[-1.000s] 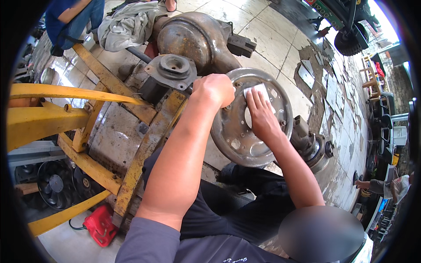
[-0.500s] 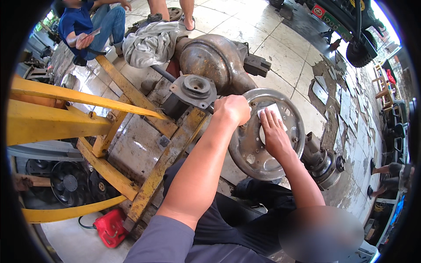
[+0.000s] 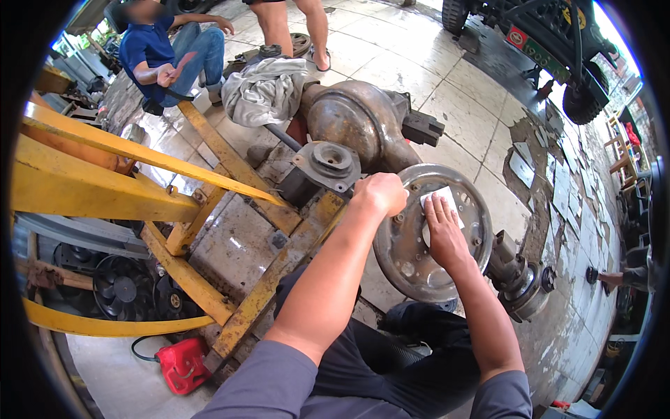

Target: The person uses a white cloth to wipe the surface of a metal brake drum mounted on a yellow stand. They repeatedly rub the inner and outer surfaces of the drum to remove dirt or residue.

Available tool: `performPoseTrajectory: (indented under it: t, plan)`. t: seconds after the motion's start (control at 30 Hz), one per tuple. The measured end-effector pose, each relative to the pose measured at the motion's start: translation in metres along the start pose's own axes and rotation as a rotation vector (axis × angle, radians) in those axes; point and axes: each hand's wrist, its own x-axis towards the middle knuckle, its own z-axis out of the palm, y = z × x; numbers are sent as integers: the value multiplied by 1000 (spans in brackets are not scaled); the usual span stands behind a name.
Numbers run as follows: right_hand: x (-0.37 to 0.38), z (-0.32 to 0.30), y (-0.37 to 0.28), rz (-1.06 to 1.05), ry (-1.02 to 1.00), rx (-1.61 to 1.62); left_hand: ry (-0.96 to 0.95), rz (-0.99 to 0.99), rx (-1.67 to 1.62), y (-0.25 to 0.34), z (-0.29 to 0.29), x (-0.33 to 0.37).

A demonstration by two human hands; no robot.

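A round, dull metal plate with several holes, like a brake backing plate, stands tilted in front of me at the end of a large rusty axle housing. At its left edge my left hand is closed in a fist; a small pale bit shows by its knuckles, but what it grips is hidden. My right hand lies on the plate's upper right face. Its fingers are stretched flat over a white sheet, pressing it to the metal. The right thumb is out of sight.
A yellow steel frame fills the left side. A black mount sits beside the axle, under a grey cloth. A red canister lies at lower left. A seated person and another person's legs are beyond.
The whole scene has shifted right and slightly down in view. Both hands stay at the plate, the right one still flat on the white sheet. The seated person's hand has turned a little.
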Motion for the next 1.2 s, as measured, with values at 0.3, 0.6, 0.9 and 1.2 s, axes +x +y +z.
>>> performPoseTrajectory:
  t: [0.3,0.6,0.9,1.2]
  plan:
    - [20,-92,30,156,323,1658,-56,19,-51,-7,-6,1]
    - [-11,-4,11,-55,-43,-54,18,33,-4,-8,0,4]
    - [-16,2,10,-93,-39,-133,21,41,-1,-9,1,1]
    - [-13,13,2,-37,11,-133,-34,34,-25,-6,-6,-1]
